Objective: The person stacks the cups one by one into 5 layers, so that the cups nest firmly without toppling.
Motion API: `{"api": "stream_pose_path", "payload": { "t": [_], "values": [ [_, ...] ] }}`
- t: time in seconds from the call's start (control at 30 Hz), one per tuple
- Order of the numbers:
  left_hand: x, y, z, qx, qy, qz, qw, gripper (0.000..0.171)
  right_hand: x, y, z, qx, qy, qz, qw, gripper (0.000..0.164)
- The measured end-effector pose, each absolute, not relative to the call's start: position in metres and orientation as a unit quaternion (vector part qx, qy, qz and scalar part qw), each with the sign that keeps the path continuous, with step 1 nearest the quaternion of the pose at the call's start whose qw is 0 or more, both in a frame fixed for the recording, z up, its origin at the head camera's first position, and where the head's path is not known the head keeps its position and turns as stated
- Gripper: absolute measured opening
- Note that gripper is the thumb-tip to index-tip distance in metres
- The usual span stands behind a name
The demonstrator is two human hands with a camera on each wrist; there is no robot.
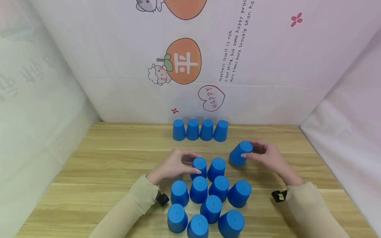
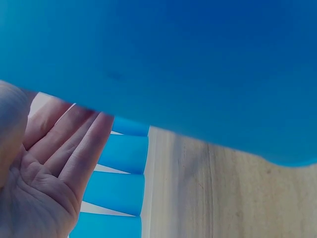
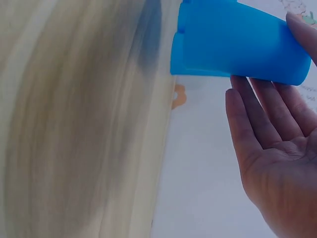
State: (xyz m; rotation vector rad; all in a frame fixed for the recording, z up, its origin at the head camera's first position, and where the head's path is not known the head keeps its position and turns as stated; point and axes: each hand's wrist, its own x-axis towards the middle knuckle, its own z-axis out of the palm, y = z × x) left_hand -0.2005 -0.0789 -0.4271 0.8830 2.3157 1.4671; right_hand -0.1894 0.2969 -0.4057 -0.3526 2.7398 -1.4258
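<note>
My right hand (image 1: 270, 159) holds a blue plastic cup (image 1: 240, 153) between thumb and fingers; the cup is upside down and leans. In the right wrist view, the fingers (image 3: 270, 111) lie along that cup's side (image 3: 242, 42). With thumb in front and fingers behind, my left hand (image 1: 174, 164) grips another upside-down blue cup (image 1: 200, 166). Right beside it stands a similar cup (image 1: 217, 168). A large blue surface (image 2: 163, 74) fills the top of the left wrist view and hides some fingertips.
Several upside-down blue cups stand in a row (image 1: 192, 130) along the back of the wooden table (image 1: 119, 148). Nearer, more cups (image 1: 198, 190) crowd together between the forearms. A printed white cloth (image 1: 262, 99) hangs behind the table, with white cloth at both sides.
</note>
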Motion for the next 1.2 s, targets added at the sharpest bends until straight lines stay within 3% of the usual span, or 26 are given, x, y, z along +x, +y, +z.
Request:
{"api": "stream_pose_path", "payload": {
  "t": [0.9,1.2],
  "values": [
    [-0.201,-0.080,-0.428,0.302,0.793,0.512,0.131,0.046,-0.255,0.299,-0.423,-0.055,0.893,-0.446,0.012,0.078],
    [-0.202,-0.080,-0.430,0.308,0.791,0.512,0.129,0.045,-0.275,0.295,-0.427,-0.061,0.894,-0.444,-0.008,0.071]
  ]
}}
